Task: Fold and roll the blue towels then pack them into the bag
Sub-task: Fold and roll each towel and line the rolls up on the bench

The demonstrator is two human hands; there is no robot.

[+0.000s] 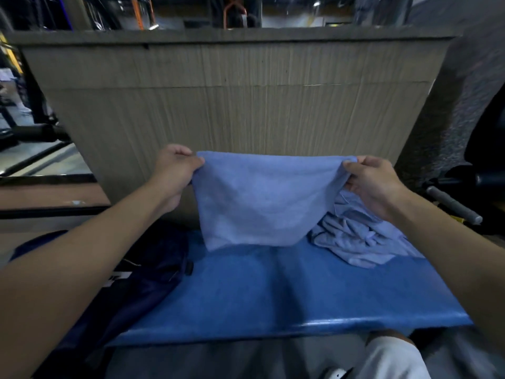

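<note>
A light blue towel (259, 198) hangs stretched in the air above the blue bench (273, 291). My left hand (175, 170) pinches its upper left corner and my right hand (374, 181) pinches its upper right corner. The towel's lower edge hangs close to the bench top. A crumpled heap of more light blue towels (352, 239) lies on the bench at the right, partly behind my right hand. A dark navy bag (147, 272) with white lettering lies at the bench's left end, partly under my left forearm.
A tall cardboard sheet (232, 99) stands right behind the bench. A grey barbell handle (453, 206) and dark gym gear lie at the right. A brown bench (41, 192) stands at the left. My knee in white shorts (393, 356) shows below the bench's front edge.
</note>
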